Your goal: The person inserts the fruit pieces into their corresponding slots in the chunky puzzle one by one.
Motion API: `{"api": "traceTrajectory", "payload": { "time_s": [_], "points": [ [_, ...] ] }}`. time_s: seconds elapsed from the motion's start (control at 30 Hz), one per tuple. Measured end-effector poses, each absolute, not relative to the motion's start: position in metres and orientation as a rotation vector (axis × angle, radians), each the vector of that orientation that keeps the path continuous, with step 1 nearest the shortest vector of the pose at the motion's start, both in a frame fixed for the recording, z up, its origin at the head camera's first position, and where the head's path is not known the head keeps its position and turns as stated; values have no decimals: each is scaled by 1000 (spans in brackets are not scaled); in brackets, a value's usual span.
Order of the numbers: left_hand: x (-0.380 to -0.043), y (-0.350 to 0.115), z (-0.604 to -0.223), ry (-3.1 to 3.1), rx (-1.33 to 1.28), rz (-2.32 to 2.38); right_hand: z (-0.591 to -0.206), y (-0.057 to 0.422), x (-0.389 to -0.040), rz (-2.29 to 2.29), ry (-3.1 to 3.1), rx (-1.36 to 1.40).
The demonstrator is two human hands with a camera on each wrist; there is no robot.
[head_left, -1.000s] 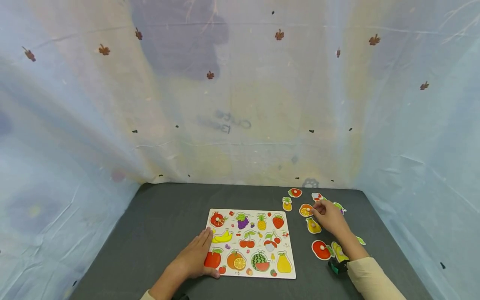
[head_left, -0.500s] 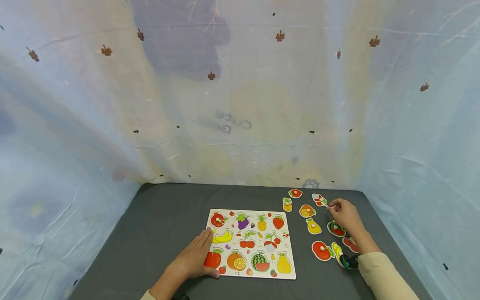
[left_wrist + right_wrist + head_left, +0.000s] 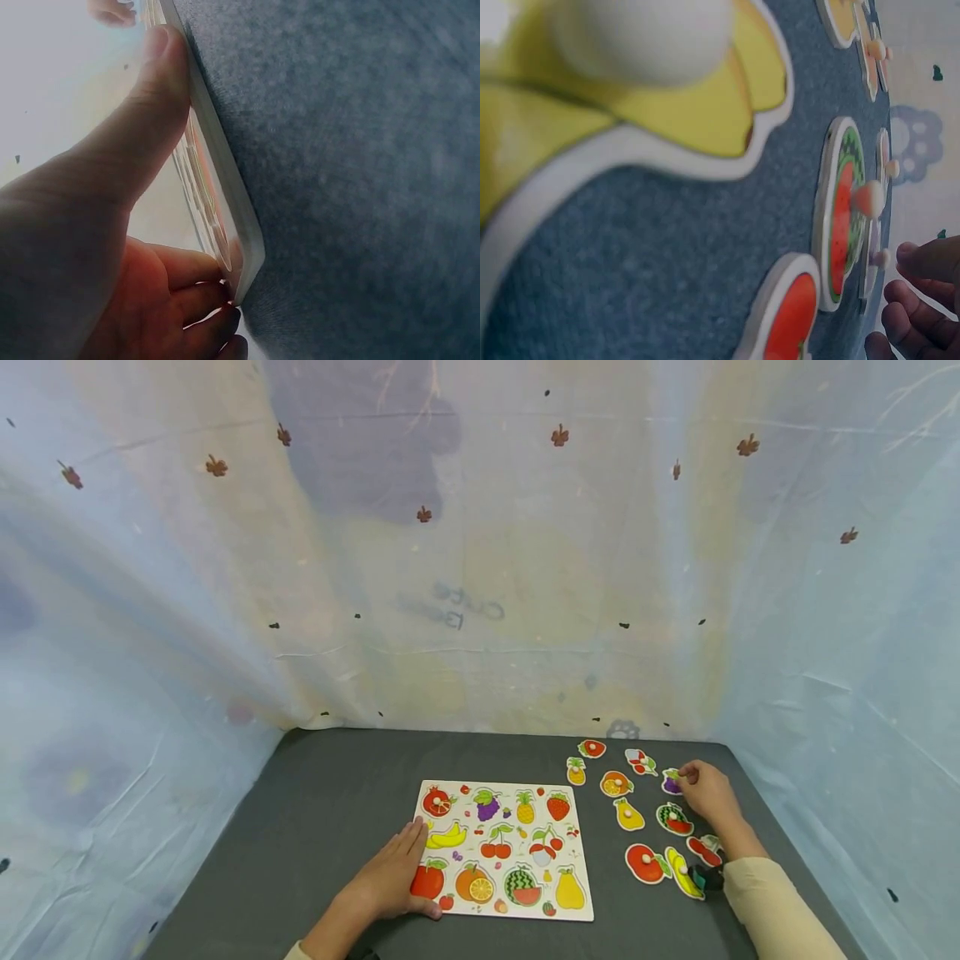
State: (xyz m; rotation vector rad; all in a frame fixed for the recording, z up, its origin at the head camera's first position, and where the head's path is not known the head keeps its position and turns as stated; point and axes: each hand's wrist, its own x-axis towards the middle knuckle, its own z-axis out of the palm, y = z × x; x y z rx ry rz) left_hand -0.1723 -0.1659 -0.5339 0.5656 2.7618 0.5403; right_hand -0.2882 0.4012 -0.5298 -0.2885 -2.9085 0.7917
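My left hand point(image 3: 390, 872) rests on the left edge of a white fruit puzzle board point(image 3: 581, 893). In the left wrist view, its thumb point(image 3: 161, 82) lies along the board's near edge and its fingers touch the corner. At the right, my right hand point(image 3: 708, 792) is beside a grape puzzle piece point(image 3: 670, 785), fingertips close to its upper right. The right wrist view shows the right thumb and fingers point(image 3: 922, 262) parted, just off a small round knob point(image 3: 883, 259). Below that hand lie a watermelon piece point(image 3: 672, 821) and a cherry piece point(image 3: 701, 852).
Other knobbed pieces lie flat right of the board: strawberry point(image 3: 592, 748), pineapple point(image 3: 576, 775), orange point(image 3: 613, 787), pear point(image 3: 627, 816), a red-and-white fruit point(image 3: 639, 763), red apple point(image 3: 641, 866) and banana point(image 3: 678, 864). A patterned curtain point(image 3: 480, 568) hangs behind the dark table point(image 3: 315, 802).
My right hand has moved right, from beside the orange piece, past the red-and-white fruit, to the grape piece. The watermelon and cherry pieces have come into view. My left hand stays put.
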Motion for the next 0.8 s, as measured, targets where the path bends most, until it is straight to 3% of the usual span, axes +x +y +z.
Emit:
{"api": "traceTrajectory", "payload": {
  "time_s": [0.8],
  "points": [
    [-172, -165, -534, 2769, 553, 533, -539, 405, -294, 836, -2928, -362]
  ]
}}
